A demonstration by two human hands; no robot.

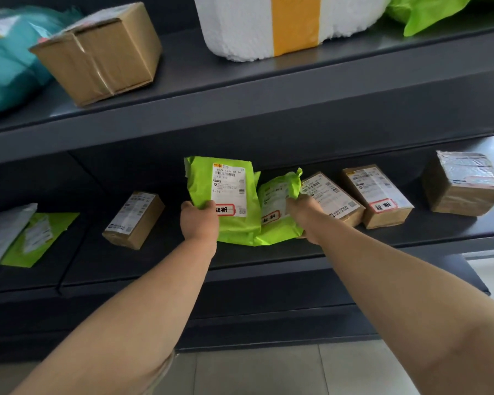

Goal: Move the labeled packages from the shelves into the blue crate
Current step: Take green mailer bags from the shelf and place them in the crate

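My left hand (198, 222) grips the lower left corner of a green mailer bag (203, 183) with a white shipping label and a red-framed sticker, tilted up off the middle shelf (339, 246). My right hand (305, 212) holds a second, smaller green mailer bag (280, 229) beside it, which also bears a red-framed sticker. Right of my hands lie two small cardboard boxes: one (329, 195) partly behind my right hand, the other (378, 195) with a red-framed sticker. The blue crate is out of view.
On the middle shelf also sit a small brown box (134, 219), a flat green bag (40, 238) under a grey bag (0, 235) at the left, and a taped box (462, 186) far right. The upper shelf holds a cardboard box (100, 52), a teal bag (9, 64), a white foam box (254, 24).
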